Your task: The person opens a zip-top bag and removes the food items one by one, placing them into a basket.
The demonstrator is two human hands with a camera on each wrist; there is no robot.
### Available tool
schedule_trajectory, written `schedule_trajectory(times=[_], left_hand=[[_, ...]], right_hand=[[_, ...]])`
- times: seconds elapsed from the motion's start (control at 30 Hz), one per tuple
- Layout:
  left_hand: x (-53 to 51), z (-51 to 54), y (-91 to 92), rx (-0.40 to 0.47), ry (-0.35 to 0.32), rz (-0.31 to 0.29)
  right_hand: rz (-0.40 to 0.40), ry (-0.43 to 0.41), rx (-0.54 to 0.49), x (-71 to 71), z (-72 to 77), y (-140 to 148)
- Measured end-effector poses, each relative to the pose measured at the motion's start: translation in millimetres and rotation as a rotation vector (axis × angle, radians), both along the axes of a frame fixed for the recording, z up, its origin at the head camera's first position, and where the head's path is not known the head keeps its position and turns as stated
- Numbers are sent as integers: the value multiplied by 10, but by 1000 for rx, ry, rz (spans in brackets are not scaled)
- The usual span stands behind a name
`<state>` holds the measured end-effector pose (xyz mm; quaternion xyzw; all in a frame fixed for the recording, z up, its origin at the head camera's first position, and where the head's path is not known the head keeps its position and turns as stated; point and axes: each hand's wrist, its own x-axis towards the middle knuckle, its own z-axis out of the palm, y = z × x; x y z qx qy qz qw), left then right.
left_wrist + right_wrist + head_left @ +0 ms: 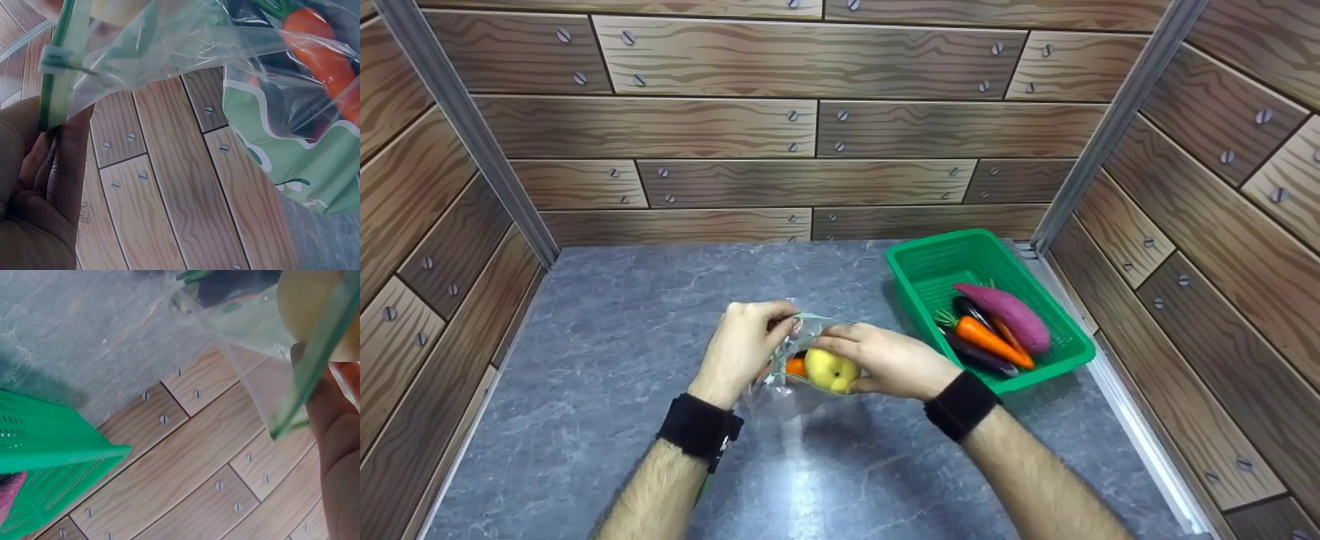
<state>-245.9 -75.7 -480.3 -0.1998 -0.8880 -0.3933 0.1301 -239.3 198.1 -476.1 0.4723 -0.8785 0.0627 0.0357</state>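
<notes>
My left hand [746, 341] pinches the rim of a clear zip bag [242, 48] between thumb and fingers. A white slider [54, 60] sits on the bag's green zip strip near those fingertips. My right hand [896, 360] grips a round yellow fruit [829, 369] at the bag's open mouth, fingers over its top and thumb low at the near side. Whether it is an apple or a pear I cannot tell. Inside the bag lies a carrot [315, 36] with green leaves, beside something dark. Green and white print covers the bag's lower part.
To the right stands a green plastic basket [945, 262]. It holds a purple sweet potato [1011, 311], carrots [986, 339] and dark eggplants [979, 357]. Wood-patterned walls [810, 60] enclose the grey marbled tabletop [607, 360] at the back and both sides.
</notes>
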Motion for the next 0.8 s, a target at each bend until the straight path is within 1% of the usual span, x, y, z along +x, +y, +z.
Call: schedule_trajectory(times=[0.2, 0.33, 0.47, 0.7, 0.8], left_hand=[[-1, 16, 10, -14, -19, 8], [1, 19, 17, -16, -6, 6], [-1, 14, 18, -22, -5, 5], [10, 27, 25, 1, -50, -6], [18, 29, 30, 1, -51, -1]], right_hand=[[-20, -31, -27, 27, 133, 134], [-37, -41, -27, 50, 196, 210], [-45, -24, -34, 90, 255, 291], [-41, 7, -80, 159, 366, 450], [-44, 24, -94, 168, 419, 526]])
